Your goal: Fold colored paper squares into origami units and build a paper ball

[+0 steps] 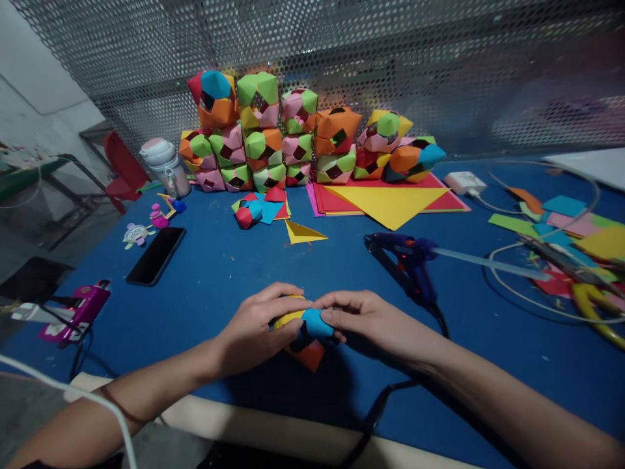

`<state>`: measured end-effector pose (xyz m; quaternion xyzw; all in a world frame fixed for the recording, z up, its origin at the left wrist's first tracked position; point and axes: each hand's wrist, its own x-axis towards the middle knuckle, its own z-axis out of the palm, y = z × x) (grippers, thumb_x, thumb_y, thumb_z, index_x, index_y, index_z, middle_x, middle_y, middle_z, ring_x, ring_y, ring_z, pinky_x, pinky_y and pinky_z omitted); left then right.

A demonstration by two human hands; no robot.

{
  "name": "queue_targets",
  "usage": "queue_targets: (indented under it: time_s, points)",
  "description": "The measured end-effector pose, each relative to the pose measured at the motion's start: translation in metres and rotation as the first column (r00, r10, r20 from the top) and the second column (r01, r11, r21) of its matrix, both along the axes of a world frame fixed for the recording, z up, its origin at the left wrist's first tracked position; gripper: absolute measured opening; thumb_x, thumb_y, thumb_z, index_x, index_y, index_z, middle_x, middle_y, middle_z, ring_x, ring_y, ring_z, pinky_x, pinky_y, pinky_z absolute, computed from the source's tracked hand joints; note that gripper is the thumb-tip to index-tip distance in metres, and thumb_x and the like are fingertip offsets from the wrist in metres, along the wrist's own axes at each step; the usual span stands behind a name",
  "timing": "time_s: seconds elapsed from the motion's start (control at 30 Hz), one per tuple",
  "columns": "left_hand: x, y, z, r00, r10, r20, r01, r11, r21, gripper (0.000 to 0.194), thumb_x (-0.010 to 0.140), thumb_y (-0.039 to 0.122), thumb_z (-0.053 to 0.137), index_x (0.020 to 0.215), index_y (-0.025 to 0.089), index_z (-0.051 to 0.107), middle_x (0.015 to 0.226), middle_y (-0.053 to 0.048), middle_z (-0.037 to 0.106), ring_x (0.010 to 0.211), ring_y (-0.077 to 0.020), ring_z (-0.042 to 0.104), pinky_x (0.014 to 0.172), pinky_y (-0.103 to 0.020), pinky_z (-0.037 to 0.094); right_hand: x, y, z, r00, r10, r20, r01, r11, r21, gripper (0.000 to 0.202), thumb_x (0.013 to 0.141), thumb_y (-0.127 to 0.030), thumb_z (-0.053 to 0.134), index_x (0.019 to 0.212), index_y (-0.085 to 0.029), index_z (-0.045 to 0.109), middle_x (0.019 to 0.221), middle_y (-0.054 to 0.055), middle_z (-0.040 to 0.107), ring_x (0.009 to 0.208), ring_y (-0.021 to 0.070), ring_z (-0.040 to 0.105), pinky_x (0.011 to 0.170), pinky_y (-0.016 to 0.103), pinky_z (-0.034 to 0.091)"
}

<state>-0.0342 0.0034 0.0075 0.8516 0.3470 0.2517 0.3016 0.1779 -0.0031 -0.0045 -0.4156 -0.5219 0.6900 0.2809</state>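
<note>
A folded paper ball (316,322) of blue, yellow and orange pieces is between my two hands, near the table's front edge. My left hand (268,319) is closed around its yellow side, with the thumb along the lower front. On the blue side, my right hand (354,316) pinches the paper between thumb and fingers. An orange piece (311,355) points down below the blue one. The palms and fingers hide much of the ball. Beyond my hands lies a small folded yellow paper (303,232). To the right is a blue hot glue gun (407,251) with a glue stick in its back.
Several finished paper balls (263,150) are stacked along the perforated metal screen. Coloured sheets (390,202) lie before them. A phone (156,256), purple power strip (83,312) and bottle (166,166) stand left. Paper scraps (566,225), yellow-handled scissors (588,306) and cables lie right.
</note>
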Motion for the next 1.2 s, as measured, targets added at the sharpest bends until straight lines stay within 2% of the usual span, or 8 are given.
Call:
queue_targets:
  time_s: [0.23,0.6,0.8,0.87,0.93,1.03,1.1,1.2]
  points:
    - [0.000,0.000,-0.002,1.000,0.026,-0.006,-0.026,1.000,0.018,0.037,0.085,0.026,0.053,0.121,0.020,0.054,0.120,-0.009,0.059,0.110,-0.0176,0.055,0.095,-0.033,0.045,-0.001,0.001,-0.002,1.000,-0.016,-0.020,0.016,1.000,0.001,0.028,0.078,-0.041,0.062,0.093,-0.018,0.067,0.067,-0.001,0.057,0.057,0.0093,0.047,0.058,0.025,0.036]
    - [0.001,0.001,-0.001,0.998,-0.035,-0.059,0.040,0.996,0.085,0.036,0.088,0.026,0.047,0.121,0.015,0.053,0.128,-0.011,0.055,0.119,-0.0171,0.050,0.101,-0.033,0.043,-0.001,-0.002,0.002,0.999,-0.044,0.026,0.043,0.998,0.049,0.026,0.080,-0.039,0.060,0.087,-0.015,0.064,0.065,-0.002,0.057,0.056,0.0080,0.049,0.057,0.023,0.038]
    - [-0.001,0.003,0.003,0.996,-0.051,-0.080,0.053,0.998,0.026,0.035,0.089,0.029,0.046,0.122,0.019,0.052,0.129,-0.009,0.054,0.120,-0.0187,0.049,0.101,-0.036,0.042,-0.003,-0.003,0.004,0.997,-0.063,0.035,0.060,0.995,0.076,0.025,0.080,-0.039,0.059,0.084,-0.015,0.062,0.064,-0.002,0.056,0.057,0.0087,0.050,0.058,0.024,0.041]
    - [-0.002,0.002,0.006,0.994,-0.042,-0.105,0.042,0.999,-0.011,0.043,0.085,0.035,0.052,0.126,0.022,0.047,0.134,-0.009,0.049,0.124,-0.0209,0.045,0.102,-0.040,0.040,-0.002,-0.003,0.005,0.998,-0.060,0.035,0.057,0.995,0.081,0.025,0.080,-0.039,0.059,0.088,-0.016,0.061,0.067,-0.001,0.057,0.058,0.0091,0.051,0.059,0.024,0.042]
    - [-0.003,0.000,0.008,0.988,-0.028,-0.151,0.021,0.998,-0.051,0.063,0.075,0.045,0.062,0.130,0.023,0.040,0.141,-0.011,0.040,0.127,-0.0255,0.041,0.102,-0.045,0.039,0.000,-0.003,0.007,0.997,-0.040,0.067,0.033,0.993,0.114,0.027,0.077,-0.035,0.062,0.097,-0.017,0.060,0.067,-0.002,0.055,0.057,0.0092,0.050,0.056,0.023,0.042]
    - [-0.003,-0.003,0.007,0.977,-0.015,-0.211,0.000,0.997,-0.074,0.089,0.059,0.053,0.072,0.132,0.023,0.034,0.148,-0.015,0.025,0.130,-0.0332,0.034,0.100,-0.051,0.037,0.001,-0.005,0.009,0.990,-0.008,0.139,-0.021,0.979,0.205,0.044,0.072,-0.025,0.065,0.114,-0.021,0.054,0.065,-0.004,0.051,0.057,0.0098,0.049,0.052,0.022,0.042]
    - [-0.003,-0.005,0.004,0.975,-0.015,-0.222,0.002,0.998,-0.056,0.089,0.057,0.048,0.075,0.132,0.022,0.033,0.149,-0.016,0.021,0.132,-0.0345,0.031,0.101,-0.052,0.035,0.001,-0.007,0.009,0.985,-0.016,0.170,-0.032,0.961,0.276,0.046,0.073,-0.024,0.062,0.119,-0.023,0.053,0.070,-0.002,0.054,0.060,0.0110,0.051,0.053,0.023,0.044]
    - [-0.001,-0.006,0.000,0.976,0.001,-0.216,-0.005,1.000,-0.020,0.078,0.064,0.036,0.071,0.130,0.020,0.033,0.148,-0.017,0.022,0.133,-0.0311,0.029,0.102,-0.048,0.034,0.000,-0.009,0.006,0.977,-0.069,0.200,-0.013,0.925,0.380,0.039,0.076,-0.028,0.059,0.115,-0.023,0.057,0.078,0.001,0.057,0.063,0.0122,0.053,0.057,0.026,0.047]
